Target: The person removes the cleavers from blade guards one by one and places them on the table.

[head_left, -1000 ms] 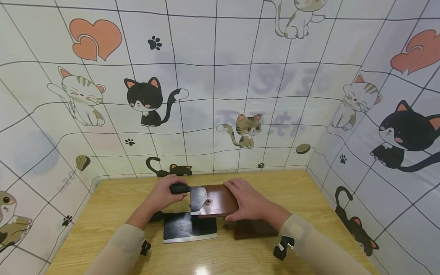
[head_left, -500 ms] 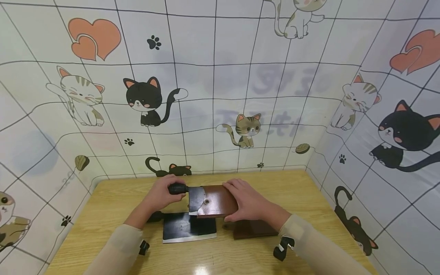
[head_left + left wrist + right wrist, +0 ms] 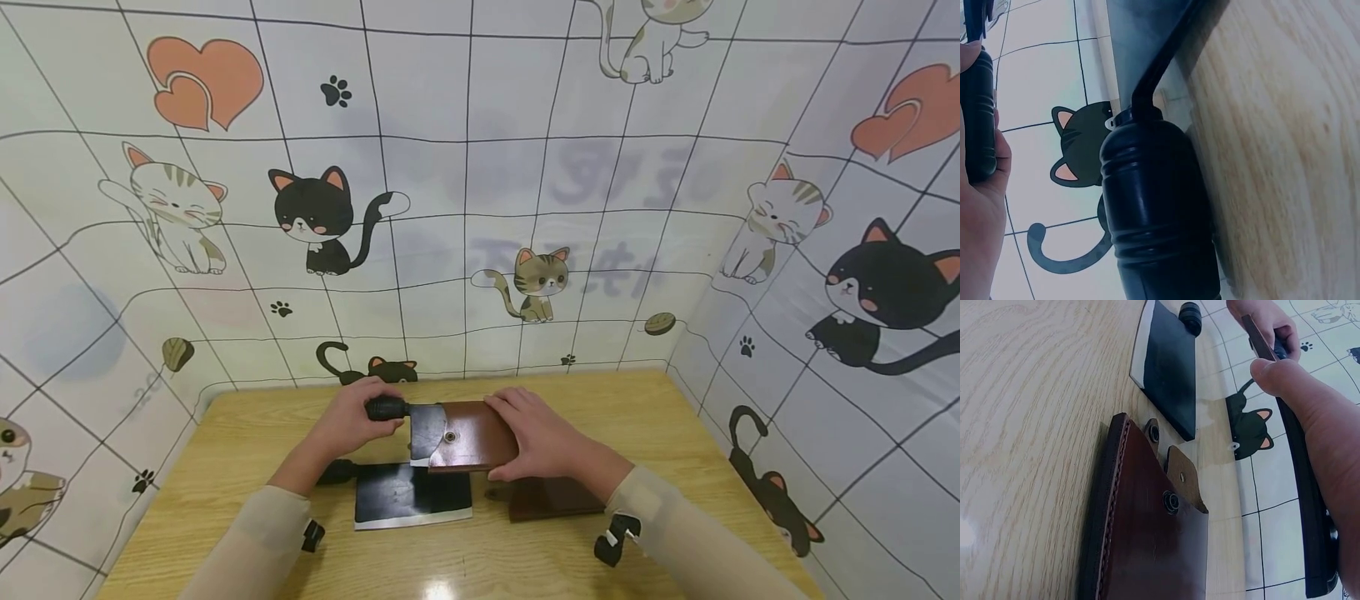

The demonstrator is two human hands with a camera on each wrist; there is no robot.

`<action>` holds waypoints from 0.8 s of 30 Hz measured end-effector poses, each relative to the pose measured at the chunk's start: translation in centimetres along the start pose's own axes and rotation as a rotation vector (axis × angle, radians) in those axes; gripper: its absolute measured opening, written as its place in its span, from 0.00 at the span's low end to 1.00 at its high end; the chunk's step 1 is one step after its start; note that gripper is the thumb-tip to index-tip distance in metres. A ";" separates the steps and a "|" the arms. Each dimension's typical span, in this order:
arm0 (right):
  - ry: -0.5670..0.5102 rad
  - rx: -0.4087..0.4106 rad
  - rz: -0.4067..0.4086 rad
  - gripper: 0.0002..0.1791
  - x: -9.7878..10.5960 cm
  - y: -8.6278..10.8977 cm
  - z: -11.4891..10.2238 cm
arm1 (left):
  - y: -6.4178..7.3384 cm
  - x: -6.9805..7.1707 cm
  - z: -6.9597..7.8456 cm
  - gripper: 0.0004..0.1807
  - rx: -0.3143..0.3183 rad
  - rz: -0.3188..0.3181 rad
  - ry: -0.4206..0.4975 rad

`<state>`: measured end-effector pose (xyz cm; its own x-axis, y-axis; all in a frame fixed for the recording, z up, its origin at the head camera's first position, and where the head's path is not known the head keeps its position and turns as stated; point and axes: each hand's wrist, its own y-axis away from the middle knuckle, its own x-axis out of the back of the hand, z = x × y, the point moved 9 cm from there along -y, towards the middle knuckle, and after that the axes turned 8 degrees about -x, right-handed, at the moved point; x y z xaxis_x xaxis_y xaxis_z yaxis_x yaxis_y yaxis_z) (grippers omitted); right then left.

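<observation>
My left hand (image 3: 351, 423) grips the black ribbed handle (image 3: 386, 407) of a cleaver. Most of its blade sits inside a brown leather sheath (image 3: 483, 437), and a strip of dark steel (image 3: 427, 433) shows at the sheath's mouth. Thumb and fingers of my right hand (image 3: 546, 442) hold the sheath at its right end, raised over the table. A second cleaver (image 3: 412, 496) lies below on the table, its black handle (image 3: 1154, 194) large in the left wrist view. To its right rests another brown sheath (image 3: 1154, 550), with a snap stud and flap in the right wrist view.
The light wooden table (image 3: 465, 558) ends at a wall (image 3: 465, 192) of white cat-patterned covering at the back. Side walls rise at left and right. The lying cleaver and sheath are directly below and in front of both hands.
</observation>
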<state>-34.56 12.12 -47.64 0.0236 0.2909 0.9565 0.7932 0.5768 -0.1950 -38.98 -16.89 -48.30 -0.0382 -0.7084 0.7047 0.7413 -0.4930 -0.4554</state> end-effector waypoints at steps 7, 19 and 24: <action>-0.021 -0.008 -0.014 0.65 0.1 0.0 -0.1 | -0.2 0.2 0.6 0.22 -0.003 -0.001 0.008; -0.011 -0.008 -0.019 0.66 0.1 0.2 0.0 | 0.0 0.0 0.2 0.22 0.002 -0.012 -0.005; -0.012 -0.011 -0.018 0.66 0.1 0.4 0.2 | 0.0 0.0 0.4 0.22 -0.006 -0.013 -0.016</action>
<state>-34.38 12.49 -47.64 0.0022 0.2894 0.9572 0.8000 0.5738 -0.1753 -38.74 -16.68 -48.04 -0.0365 -0.6939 0.7191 0.7370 -0.5047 -0.4495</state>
